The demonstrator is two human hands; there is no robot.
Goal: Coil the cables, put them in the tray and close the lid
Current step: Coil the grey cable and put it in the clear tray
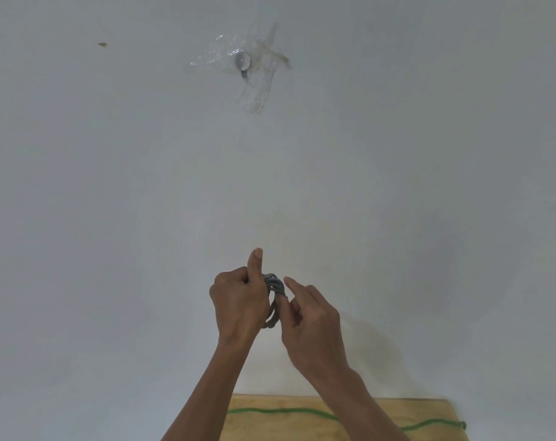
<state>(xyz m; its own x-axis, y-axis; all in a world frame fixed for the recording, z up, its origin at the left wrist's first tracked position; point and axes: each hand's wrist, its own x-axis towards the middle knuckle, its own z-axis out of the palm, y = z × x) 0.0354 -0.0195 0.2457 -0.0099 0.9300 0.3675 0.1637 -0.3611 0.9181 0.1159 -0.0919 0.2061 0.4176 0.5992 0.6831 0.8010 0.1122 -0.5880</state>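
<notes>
Head view: your left hand (238,300) holds the coiled grey cable (274,299) in a curled grip, thumb up; your right hand (311,329) pinches the coil's right side, forefinger extended. Below, a thin green cable (283,412) crosses the pale wooden surface (429,412).

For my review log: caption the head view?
Both hands, left hand and right hand, wind a grey cable.
</notes>
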